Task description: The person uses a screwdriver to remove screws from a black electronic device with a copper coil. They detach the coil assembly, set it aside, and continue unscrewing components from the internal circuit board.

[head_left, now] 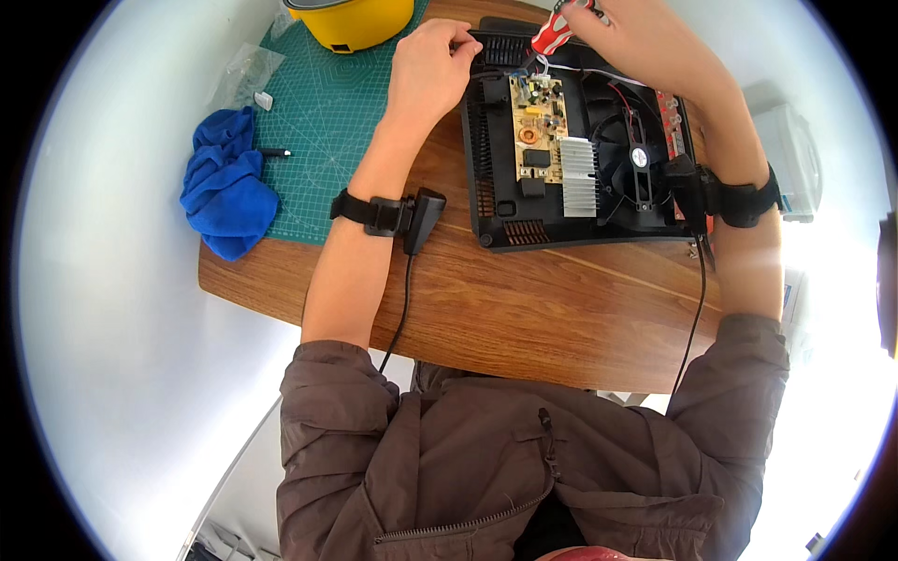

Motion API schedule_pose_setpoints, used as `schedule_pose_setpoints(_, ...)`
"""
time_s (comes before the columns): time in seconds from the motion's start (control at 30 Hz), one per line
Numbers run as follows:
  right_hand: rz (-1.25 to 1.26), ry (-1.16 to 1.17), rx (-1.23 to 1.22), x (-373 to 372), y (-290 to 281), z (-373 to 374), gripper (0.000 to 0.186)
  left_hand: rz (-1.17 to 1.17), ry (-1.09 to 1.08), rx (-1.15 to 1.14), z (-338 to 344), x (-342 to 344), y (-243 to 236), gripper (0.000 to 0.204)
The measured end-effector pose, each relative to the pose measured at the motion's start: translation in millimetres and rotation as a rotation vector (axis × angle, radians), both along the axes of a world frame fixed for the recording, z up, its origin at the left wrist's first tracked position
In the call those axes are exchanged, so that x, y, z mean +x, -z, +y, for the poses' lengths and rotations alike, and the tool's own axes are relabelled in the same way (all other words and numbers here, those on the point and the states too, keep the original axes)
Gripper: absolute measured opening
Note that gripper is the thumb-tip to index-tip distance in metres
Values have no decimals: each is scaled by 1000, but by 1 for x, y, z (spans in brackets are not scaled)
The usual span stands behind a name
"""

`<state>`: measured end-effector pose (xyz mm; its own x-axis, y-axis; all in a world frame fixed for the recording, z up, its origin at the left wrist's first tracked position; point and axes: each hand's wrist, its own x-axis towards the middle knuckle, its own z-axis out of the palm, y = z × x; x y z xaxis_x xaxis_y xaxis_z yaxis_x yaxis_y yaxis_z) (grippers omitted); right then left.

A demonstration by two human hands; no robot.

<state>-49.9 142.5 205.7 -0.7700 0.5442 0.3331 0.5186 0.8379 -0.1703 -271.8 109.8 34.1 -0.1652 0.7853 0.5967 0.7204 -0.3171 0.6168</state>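
Note:
A black plastic appliance base [491, 210] lies on the table with its inside exposed. In it sit a tan circuit board [528, 136], a finned metal heat sink [579, 178] and a black fan [638, 159]. My right hand [613, 28] grips a red-and-white screwdriver [552, 35], whose shaft points down toward the board's far end, beside thin wires [589, 69]. At the base's far left corner, my left hand [432, 67] is closed with thumb and fingertips together. Whatever it pinches is hidden; a dark cord [488, 74] runs close by.
A green cutting mat [323, 159] covers the table's left part. On it are a yellow appliance [355, 23], a bunched blue cloth [229, 182], a black pen-like item [273, 151] and a clear plastic bag [248, 75]. Cables hang from both my wrist straps over the wooden table [524, 299].

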Motion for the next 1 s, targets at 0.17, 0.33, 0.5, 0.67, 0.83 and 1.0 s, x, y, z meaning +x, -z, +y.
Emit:
schedule_pose_setpoints(0.17, -98, 133, -42, -5, 2, 5, 38, -16, -4, 8, -2, -2, 1, 17)
schedule_pose_setpoints(0.33, 86, -24, -106, 3, -12, -23, 37, 6, -7, 26, 2, 4, 0, 18)
schedule_pose_setpoints(0.5, -81, 190, -11, 0, 2, 5, 42, -31, -10, 30, -1, -1, 3, 17)
schedule_pose_setpoints(0.67, 172, 49, -397, 3, -4, -14, 48, 10, -30, 74, 3, 3, 5, 17)
schedule_pose_setpoints(0.83, 43, 45, -194, 7, 7, 9, 45, 34, -42, 77, 3, 4, 6, 17)
schedule_pose_setpoints(1.0, -1, 74, -143, 3, 5, 3, 44, 17, -32, 43, -2, 2, 3, 17)
